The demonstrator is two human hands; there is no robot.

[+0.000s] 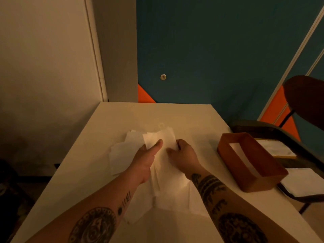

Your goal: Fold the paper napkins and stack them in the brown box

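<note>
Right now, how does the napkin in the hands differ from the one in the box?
The held napkin is pinched by the left hand and right hand; the boxed napkin lies untouched in the box. The held napkin looks creased and uneven; the boxed napkin lies flat, partly hidden by a wall. Both are white paper.

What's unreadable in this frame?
Head view only:
- fingers of the left hand: under the napkin it holds with the right hand.
- stack depth in the brown box: only the top sheet shows.
- count of loose napkins: overlapping, dim light.
- white sheets on the chair: cut by right edge.
</note>
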